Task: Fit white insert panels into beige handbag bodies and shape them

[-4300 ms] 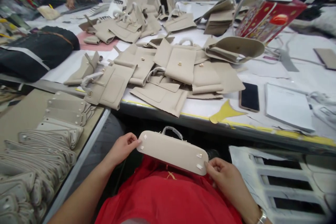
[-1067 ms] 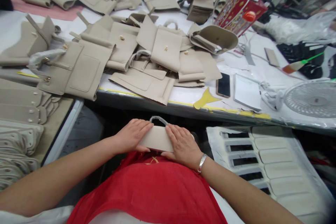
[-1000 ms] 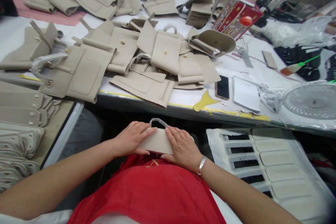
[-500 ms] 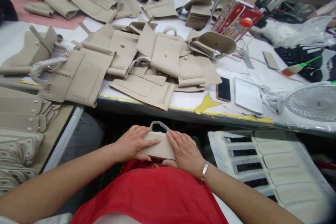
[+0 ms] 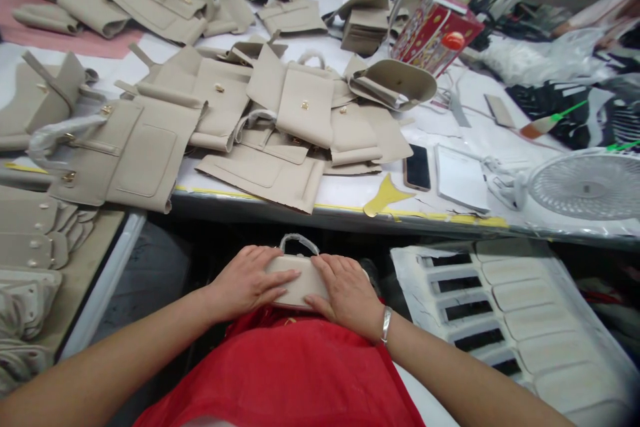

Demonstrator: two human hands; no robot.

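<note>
Close to my body, above the red apron [image 5: 300, 373], is a beige handbag [image 5: 297, 287], its handle [image 5: 299, 240] wrapped in clear plastic and standing up on the far side. My left hand [image 5: 250, 283] grips the bag's left end, fingers lying across the beige face. From the right, my right hand [image 5: 345, 292] presses on the other end, its thumb now on the face near the lower edge. The bag's underside and both its ends are hidden by the hands and the apron.
Beyond the table's front edge lie several beige bag pieces [image 5: 150, 157]. A phone [image 5: 417, 167], a white notepad [image 5: 461, 177] and a white fan [image 5: 587, 187] are to the right. Strap pieces [image 5: 30, 250] are stacked at left. At lower right is a slotted board [image 5: 457, 297] with beige panels.
My right thumb has come up from under the bag's lower edge onto its face. Both hands still hold the bag. The view has shifted slightly to the right.
</note>
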